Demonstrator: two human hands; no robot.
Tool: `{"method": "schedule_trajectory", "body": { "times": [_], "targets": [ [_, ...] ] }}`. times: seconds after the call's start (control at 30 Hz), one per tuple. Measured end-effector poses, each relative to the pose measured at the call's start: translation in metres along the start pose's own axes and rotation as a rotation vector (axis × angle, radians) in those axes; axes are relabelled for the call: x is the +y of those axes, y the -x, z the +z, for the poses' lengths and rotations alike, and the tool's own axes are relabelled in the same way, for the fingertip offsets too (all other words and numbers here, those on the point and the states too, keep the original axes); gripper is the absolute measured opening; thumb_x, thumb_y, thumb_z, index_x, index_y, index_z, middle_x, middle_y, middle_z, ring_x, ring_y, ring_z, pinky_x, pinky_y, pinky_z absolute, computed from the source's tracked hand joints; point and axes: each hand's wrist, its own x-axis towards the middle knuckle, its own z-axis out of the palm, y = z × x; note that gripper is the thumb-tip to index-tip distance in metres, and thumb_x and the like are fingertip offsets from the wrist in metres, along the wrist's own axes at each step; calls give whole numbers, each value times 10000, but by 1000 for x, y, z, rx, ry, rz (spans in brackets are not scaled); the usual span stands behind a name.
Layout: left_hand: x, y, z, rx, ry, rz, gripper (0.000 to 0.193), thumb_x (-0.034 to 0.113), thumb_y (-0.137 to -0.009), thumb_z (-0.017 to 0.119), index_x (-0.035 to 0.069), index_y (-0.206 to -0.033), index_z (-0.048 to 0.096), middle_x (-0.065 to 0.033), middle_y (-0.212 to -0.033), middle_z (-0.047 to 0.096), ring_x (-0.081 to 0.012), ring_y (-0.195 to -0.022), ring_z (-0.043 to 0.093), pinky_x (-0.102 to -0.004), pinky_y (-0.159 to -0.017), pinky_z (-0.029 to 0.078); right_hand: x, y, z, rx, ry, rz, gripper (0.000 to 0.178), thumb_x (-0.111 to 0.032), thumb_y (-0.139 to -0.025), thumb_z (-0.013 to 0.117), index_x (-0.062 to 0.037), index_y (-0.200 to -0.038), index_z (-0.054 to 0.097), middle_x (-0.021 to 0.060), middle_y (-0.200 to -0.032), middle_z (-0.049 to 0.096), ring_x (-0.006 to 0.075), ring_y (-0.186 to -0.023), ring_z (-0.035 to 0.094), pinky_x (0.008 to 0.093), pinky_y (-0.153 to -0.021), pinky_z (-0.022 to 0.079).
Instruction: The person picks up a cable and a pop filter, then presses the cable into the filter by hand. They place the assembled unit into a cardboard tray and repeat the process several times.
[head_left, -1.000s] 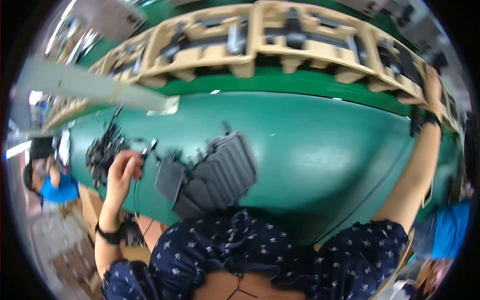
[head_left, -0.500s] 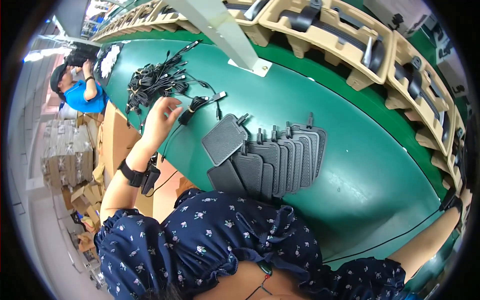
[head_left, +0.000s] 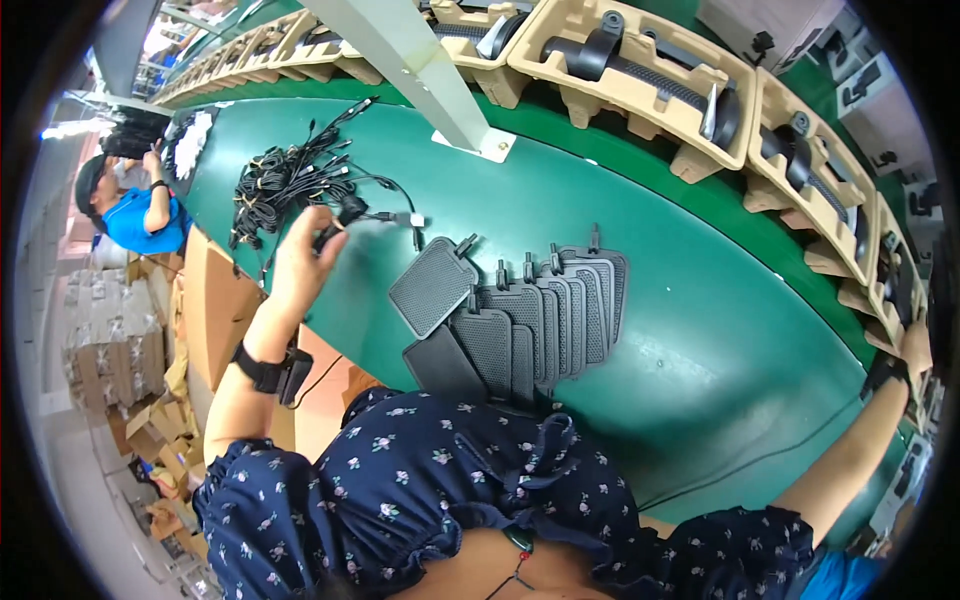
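My left hand [head_left: 303,257] is closed around a coiled black USB cable [head_left: 348,212], its plug end blurred toward the right. Just beyond the fingers lies a tangled pile of bundled black cables [head_left: 285,185] on the green tabletop [head_left: 700,300]. Nearer to me, several flat dark-grey textured pads [head_left: 435,285] with short posts overlap in a fanned row. At the far right, my right hand [head_left: 914,352] reaches to the edge of a tan moulded tray [head_left: 885,335]. Its fingers are too small and partly hidden to read.
Tan moulded trays [head_left: 640,75] holding black parts line the curved far side. A metal post [head_left: 420,75] rises from the table. A co-worker in blue [head_left: 145,215] stands at the far left, near stacked cartons [head_left: 115,330]. An open cardboard box [head_left: 220,300] sits by my left forearm.
My left hand has closed on the coiled cable and lifted it off the table. My right hand has come further into view beside the tray. The whole view has shifted slightly.
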Motion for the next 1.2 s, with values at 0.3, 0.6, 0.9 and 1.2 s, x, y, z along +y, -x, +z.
{"method": "schedule_trajectory", "body": {
  "times": [0.3, 0.6, 0.9, 1.2],
  "targets": [
    [103, -11, -33, -13, 164, 347, 255, 26, -703, 671, 38, -918, 534, -98, -844, 509, -235, -745, 558, -297, -627, 469, -90, 212, -146, 769, -1441, -879, 296, -96, -802, 513, -11, -1085, 533, 164, -1068, 559, 309, -961, 538, 386, -842, 419],
    [163, -12, -8, -16, 827, 536, 442, -27, -743, 645, 38, -1136, 454, -66, -885, 534, -110, -731, 550, -206, -590, 454, -118, 384, -201, 465, -1893, -1415, 375, 8, -772, 604, 2, -1120, 464, 91, -888, 562, 169, -693, 570, 253, -621, 474],
    [163, 16, 19, -814, 1805, -18, 432, 333, -960, 323, 9, -1238, 390, -138, -1037, 565, -205, -957, 571, -309, -858, 446, -110, 407, -207, 559, -1391, -1216, 276, -149, -768, 627, -28, -1009, 568, 120, -1028, 544, 282, -1003, 496, 388, -883, 389],
    [132, 6, 9, -1164, 1275, 187, 288, 288, -944, 413, 34, -916, 546, 13, -640, 467, -54, -519, 407, -183, -445, 318, -103, 422, -210, 657, -1206, -1683, 567, -278, -732, 592, -101, -1255, 462, 67, -948, 576, 229, -928, 546, 414, -932, 352]
  ]
}}
